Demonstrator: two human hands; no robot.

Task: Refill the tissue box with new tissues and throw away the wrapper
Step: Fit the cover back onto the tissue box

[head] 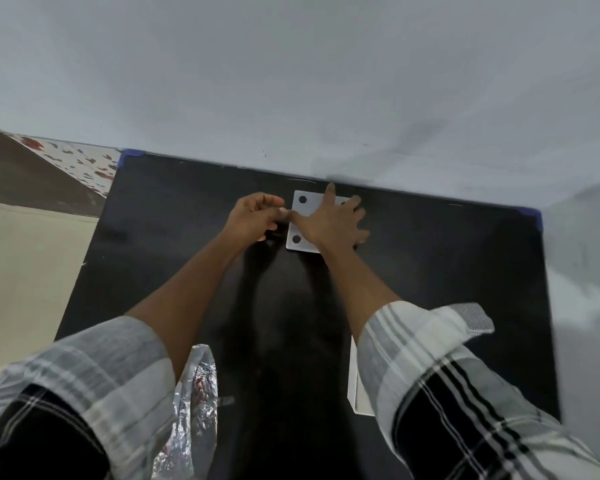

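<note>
Both arms stretched to the far edge of the black table (pixel 430 271). Right hand (pixel 333 220) spread flat, fingers splayed, pressing on a white card with black dots (pixel 300 220), gripping nothing. Left hand (pixel 257 216) curled just beside the card's left edge, contents impossible to tell. Crinkled clear plastic wrapper (pixel 194 393) near, under the left forearm. White tissue box (pixel 355 386) near, beneath the right sleeve (pixel 430 358), well apart from both hands.

The right sleeve (pixel 430 375) hides most of the white box (pixel 355 382); the wrapper (pixel 194 403) runs off-frame.
</note>
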